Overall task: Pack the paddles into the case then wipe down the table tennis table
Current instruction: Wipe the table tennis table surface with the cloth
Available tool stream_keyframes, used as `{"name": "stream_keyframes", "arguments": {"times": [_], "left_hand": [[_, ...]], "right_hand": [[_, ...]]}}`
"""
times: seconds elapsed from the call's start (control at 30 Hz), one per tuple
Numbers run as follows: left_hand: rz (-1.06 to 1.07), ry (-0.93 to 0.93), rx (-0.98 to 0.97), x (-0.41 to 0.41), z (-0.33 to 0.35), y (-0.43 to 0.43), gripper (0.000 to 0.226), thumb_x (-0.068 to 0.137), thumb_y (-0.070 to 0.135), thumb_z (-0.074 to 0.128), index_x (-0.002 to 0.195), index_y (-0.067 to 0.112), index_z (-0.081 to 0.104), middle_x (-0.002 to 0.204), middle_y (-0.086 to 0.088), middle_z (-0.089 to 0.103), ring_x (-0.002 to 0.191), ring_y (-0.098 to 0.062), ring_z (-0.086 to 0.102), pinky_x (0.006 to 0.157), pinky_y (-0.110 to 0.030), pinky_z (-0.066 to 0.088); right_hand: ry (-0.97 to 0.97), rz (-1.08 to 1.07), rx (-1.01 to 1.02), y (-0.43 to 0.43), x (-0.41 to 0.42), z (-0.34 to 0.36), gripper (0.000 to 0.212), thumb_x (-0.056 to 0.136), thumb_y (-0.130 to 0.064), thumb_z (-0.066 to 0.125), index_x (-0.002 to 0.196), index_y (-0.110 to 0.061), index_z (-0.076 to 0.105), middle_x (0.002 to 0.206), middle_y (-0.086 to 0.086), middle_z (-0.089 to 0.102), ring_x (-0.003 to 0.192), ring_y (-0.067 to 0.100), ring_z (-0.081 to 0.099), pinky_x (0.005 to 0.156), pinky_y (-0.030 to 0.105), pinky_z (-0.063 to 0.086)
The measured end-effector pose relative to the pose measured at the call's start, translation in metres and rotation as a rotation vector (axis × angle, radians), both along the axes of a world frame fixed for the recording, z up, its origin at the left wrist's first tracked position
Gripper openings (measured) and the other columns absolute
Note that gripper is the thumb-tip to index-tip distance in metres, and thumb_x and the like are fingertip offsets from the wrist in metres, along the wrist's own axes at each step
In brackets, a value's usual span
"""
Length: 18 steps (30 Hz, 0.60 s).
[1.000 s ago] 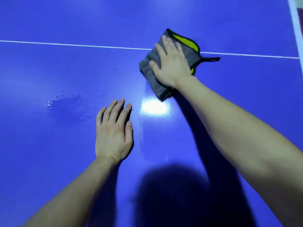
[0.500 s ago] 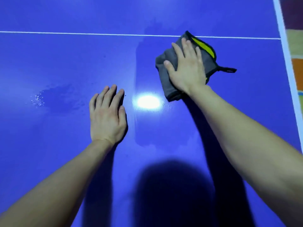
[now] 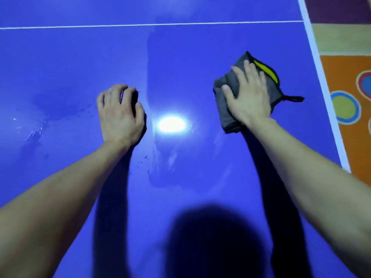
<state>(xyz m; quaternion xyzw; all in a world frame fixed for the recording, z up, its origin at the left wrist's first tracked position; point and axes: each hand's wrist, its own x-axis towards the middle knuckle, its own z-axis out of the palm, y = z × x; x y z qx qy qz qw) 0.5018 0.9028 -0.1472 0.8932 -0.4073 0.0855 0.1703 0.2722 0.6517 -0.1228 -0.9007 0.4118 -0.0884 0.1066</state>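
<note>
The blue table tennis table [image 3: 80,57] fills the view. A folded grey cloth [image 3: 227,121] with yellow trim and a black loop lies on it at the right. My right hand [image 3: 249,97] presses flat on the cloth with straight fingers. At the centre left, my left hand [image 3: 120,115] rests on the bare table surface with its fingers curled under and nothing in it. No paddles or case are in view.
A wet patch with droplets [image 3: 34,131] lies left of my left hand, and a wiped streak [image 3: 160,157] runs down the middle. A white line [image 3: 100,26] crosses the far side. The table's white right edge [image 3: 321,77] borders a colourful rug [image 3: 345,105].
My right hand has slid the cloth to the right and nearer, towards the table's right edge. My left hand's fingers have gone from flat to curled.
</note>
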Motion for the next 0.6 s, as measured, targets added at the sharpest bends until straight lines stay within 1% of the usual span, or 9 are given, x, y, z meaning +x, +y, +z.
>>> {"name": "stream_keyframes", "arguments": {"times": [0.07,0.17,0.23,0.27,0.3,0.37,0.47,0.53,0.6], "left_hand": [[-0.016,-0.022,0.004,-0.002,0.000,0.002,0.027,0.104,0.025,0.049,0.119,0.015,0.068,0.122,-0.006,0.061,0.116,-0.030,0.054,0.110,-0.046,0.038],[-0.073,0.019,0.025,-0.004,0.005,0.012,0.026,0.106,0.027,0.049,0.117,0.014,0.069,0.120,-0.008,0.063,0.114,-0.033,0.055,0.102,-0.048,0.041],[-0.135,0.033,0.061,-0.014,0.010,0.028,0.026,0.108,0.027,0.049,0.120,0.015,0.068,0.126,-0.006,0.064,0.117,-0.034,0.056,0.104,-0.047,0.040],[-0.161,0.037,0.074,-0.022,0.013,0.040,0.025,0.108,0.026,0.050,0.123,0.015,0.067,0.129,-0.005,0.063,0.118,-0.033,0.056,0.105,-0.047,0.040],[-0.174,0.049,0.080,-0.032,0.017,0.054,0.024,0.108,0.025,0.052,0.125,0.015,0.066,0.131,-0.005,0.062,0.120,-0.033,0.055,0.107,-0.046,0.039],[-0.157,0.082,0.090,-0.053,0.021,0.086,0.025,0.107,0.021,0.056,0.131,0.014,0.063,0.137,-0.005,0.060,0.125,-0.032,0.054,0.111,-0.045,0.037],[-0.071,0.144,0.104,-0.092,0.021,0.133,0.033,0.107,0.020,0.055,0.139,0.013,0.060,0.145,-0.005,0.057,0.132,-0.032,0.052,0.117,-0.046,0.036],[0.001,0.171,0.099,-0.117,0.022,0.157,0.039,0.105,0.022,0.053,0.142,0.011,0.059,0.149,-0.006,0.056,0.134,-0.032,0.051,0.118,-0.048,0.036],[0.058,0.191,0.089,-0.141,0.023,0.174,0.043,0.105,0.023,0.052,0.145,0.008,0.058,0.151,-0.008,0.055,0.136,-0.034,0.051,0.119,-0.051,0.035]], "right_hand": [[-0.073,0.091,-0.013,0.074,-0.005,-0.002,0.067,0.103,-0.057,0.054,0.157,-0.019,0.055,0.176,0.020,0.029,0.163,0.037,0.026,0.133,0.057,0.018],[-0.024,0.658,0.105,0.215,-0.044,-0.001,0.066,0.103,-0.059,0.062,0.159,-0.025,0.055,0.180,0.016,0.021,0.169,0.030,0.013,0.135,0.057,0.015],[0.017,1.006,0.139,0.234,-0.066,0.000,0.060,0.107,-0.056,0.059,0.160,-0.027,0.055,0.180,0.011,0.021,0.169,0.027,0.011,0.136,0.054,0.014],[0.009,1.048,0.132,0.215,-0.066,-0.003,0.058,0.109,-0.054,0.058,0.160,-0.026,0.055,0.180,0.010,0.024,0.169,0.027,0.015,0.135,0.054,0.016],[-0.010,0.979,0.100,0.184,-0.059,-0.005,0.057,0.109,-0.053,0.057,0.159,-0.024,0.056,0.179,0.010,0.026,0.168,0.028,0.019,0.135,0.054,0.019],[-0.030,0.628,0.035,0.106,-0.032,-0.003,0.061,0.110,-0.054,0.052,0.160,-0.020,0.054,0.180,0.011,0.025,0.167,0.030,0.021,0.133,0.057,0.023],[0.009,0.161,-0.011,0.036,-0.001,0.003,0.069,0.108,-0.057,0.037,0.165,-0.017,0.044,0.182,0.009,0.017,0.168,0.027,0.015,0.136,0.051,0.012],[-0.035,0.123,0.021,0.076,-0.003,-0.002,0.068,0.108,-0.054,0.041,0.165,-0.016,0.044,0.180,0.012,0.022,0.168,0.029,0.018,0.137,0.050,0.011],[-0.081,0.303,0.028,0.167,-0.029,-0.001,0.071,0.106,-0.058,0.051,0.163,-0.016,0.048,0.179,0.015,0.025,0.167,0.033,0.020,0.135,0.055,0.015]]}}
